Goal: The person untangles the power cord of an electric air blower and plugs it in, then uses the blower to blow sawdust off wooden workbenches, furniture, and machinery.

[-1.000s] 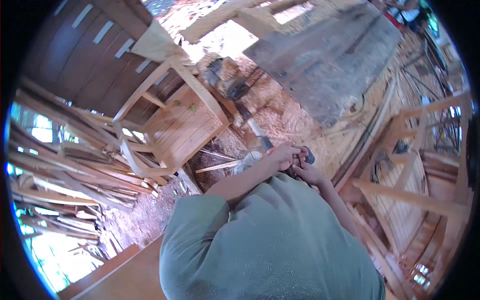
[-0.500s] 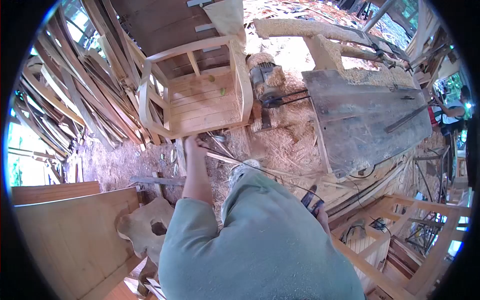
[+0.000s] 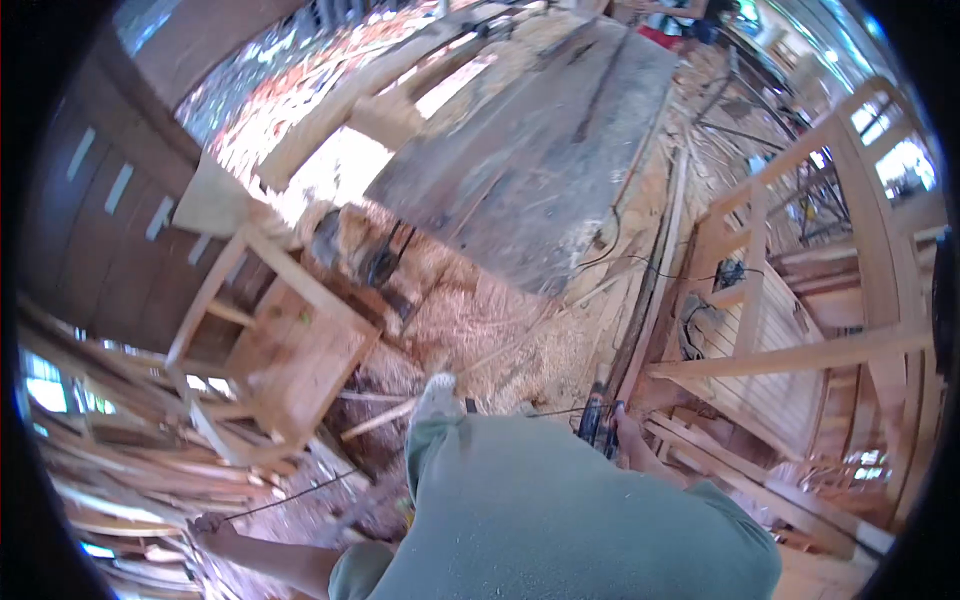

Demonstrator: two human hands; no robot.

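My left hand [image 3: 208, 525] is stretched out at the lower left, closed around a thin dark cord [image 3: 290, 497]. The cord runs taut back toward my body, where the green shirt [image 3: 560, 510] hides part of it. On the right side, my right hand [image 3: 628, 428] grips a dark handheld power tool [image 3: 592, 412], its exact kind unclear. A dark line reaches the tool from the left, across the front of my shirt. Beyond my left hand lies a wooden chair frame [image 3: 300, 350] with a slatted seat.
A large dark worktable [image 3: 530, 150] stands ahead, with a motor [image 3: 375, 262] and belt beside it. Wood shavings [image 3: 480, 320] cover the ground. Wooden furniture frames [image 3: 800, 350] stand at right; wood strips [image 3: 110, 450] are piled at left. A person [image 3: 675, 20] is at the far end.
My view has turned right, so the chair and worktable appear farther left. My left arm now reaches farther out to the side, with the cord pulled along. The tool stays in my right hand.
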